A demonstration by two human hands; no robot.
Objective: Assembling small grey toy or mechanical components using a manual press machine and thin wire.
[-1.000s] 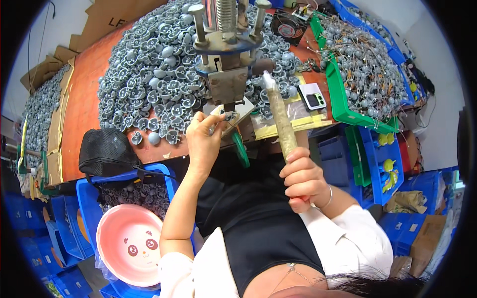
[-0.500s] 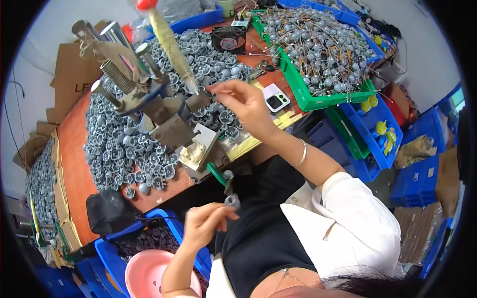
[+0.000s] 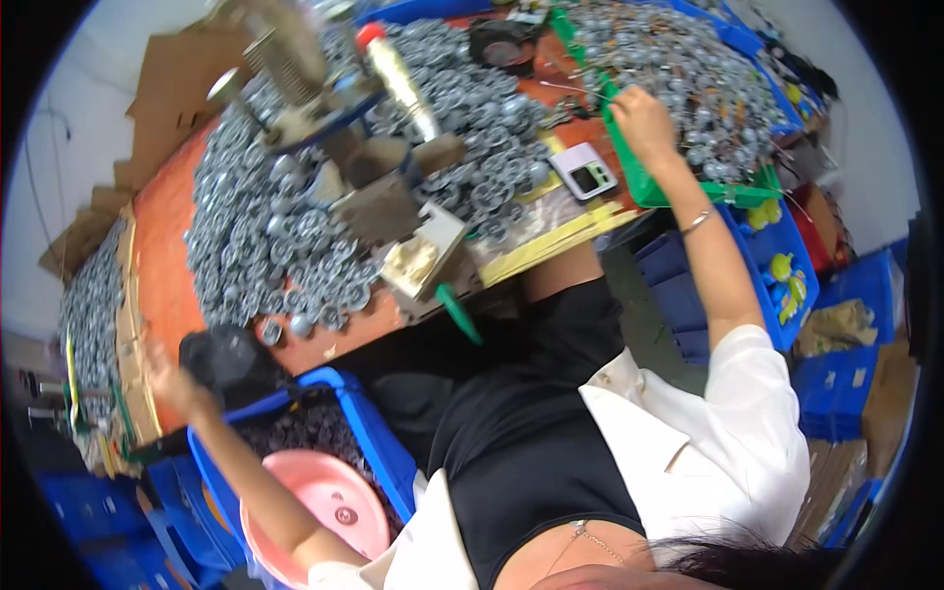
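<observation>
My left hand (image 3: pixel 172 382), smeared by motion, hovers beside the black bag-like object (image 3: pixel 231 366) at the table's near left; its fingers cannot be made out. Over the left edge of a green tray (image 3: pixel 639 175), my right hand (image 3: pixel 644 126) has its fingers curled together, and what is in them is hidden. Grey balls with thin wires (image 3: pixel 688 88) fill that tray. A metal hand press (image 3: pixel 379 202) stands at the table's middle, its taped lever (image 3: pixel 405 88) topped by a red knob. In front of it sits a pale fixture block (image 3: pixel 428 254).
Grey half-shell parts (image 3: pixel 261 236) are heaped over the red table (image 3: pixel 167 256). A phone (image 3: pixel 585 172) lies by the green tray. Below the table edge, a pink basin (image 3: pixel 339 482) rests in a blue crate (image 3: pixel 369 433). A blue bin (image 3: pixel 747 256) with toy figures stands right.
My right hand has gone from the press lever to the green tray. My left hand has swung left from before my body, where it held a small grey part. The view has shifted.
</observation>
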